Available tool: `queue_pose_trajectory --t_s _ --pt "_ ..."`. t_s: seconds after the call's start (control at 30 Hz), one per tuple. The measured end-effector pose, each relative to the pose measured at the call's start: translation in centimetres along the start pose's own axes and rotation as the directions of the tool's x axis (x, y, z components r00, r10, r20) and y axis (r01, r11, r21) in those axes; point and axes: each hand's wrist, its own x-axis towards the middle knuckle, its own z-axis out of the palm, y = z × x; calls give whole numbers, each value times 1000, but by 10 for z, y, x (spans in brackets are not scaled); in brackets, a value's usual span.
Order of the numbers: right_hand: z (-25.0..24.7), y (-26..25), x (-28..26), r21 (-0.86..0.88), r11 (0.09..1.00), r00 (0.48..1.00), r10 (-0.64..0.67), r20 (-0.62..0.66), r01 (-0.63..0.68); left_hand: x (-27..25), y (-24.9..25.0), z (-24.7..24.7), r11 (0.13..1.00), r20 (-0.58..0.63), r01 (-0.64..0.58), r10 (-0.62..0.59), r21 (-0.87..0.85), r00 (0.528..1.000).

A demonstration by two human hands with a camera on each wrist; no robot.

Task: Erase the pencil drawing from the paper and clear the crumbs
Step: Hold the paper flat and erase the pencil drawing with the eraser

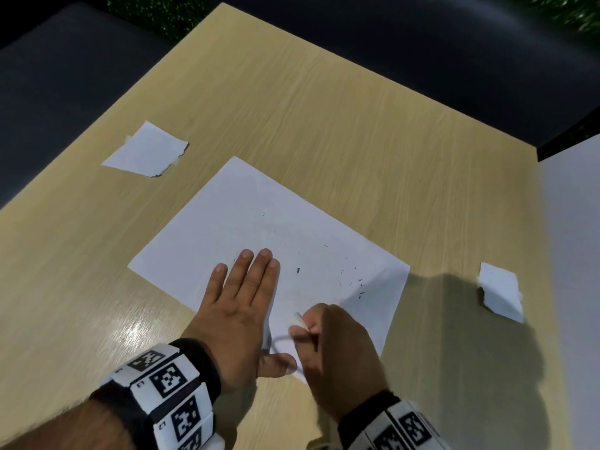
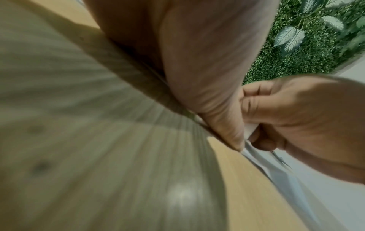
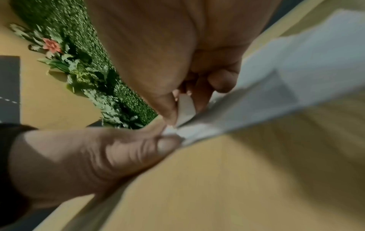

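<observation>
Head only – crumbs [image 1: 354,280]; wrists – eraser [image 3: 185,107].

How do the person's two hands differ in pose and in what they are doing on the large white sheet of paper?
The left hand lies flat, fingers straight, pressing the large white sheet of paper to the light wooden table; the right hand is curled. The left hand holds nothing; the right hand pinches a small white eraser against the sheet. The left hand's thumb spreads sideways; the right hand's thumb closes on the eraser. Both touch the sheet's near corner and wear marker wristbands.
</observation>
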Motion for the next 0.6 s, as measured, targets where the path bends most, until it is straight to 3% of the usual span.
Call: queue_pose_trajectory --t_s 0.2,0.27,0.43,0.6 --pt "-34 54 41 -37 960 951 269 -149 -277 0 0 0 1000 -22 -3 3 -4 1000" --pt "-38 52 39 -38 967 958 242 -156 -250 -1 0 -1 1000 -21 -2 2 -3 1000" --pt "-17 27 11 -43 998 999 40 4 -40 -1 0 -2 1000 -16 -3 3 -4 1000" --pt "-37 54 42 -27 969 965 240 -110 -244 0 0 -1 1000 -31 -6 6 1 1000"
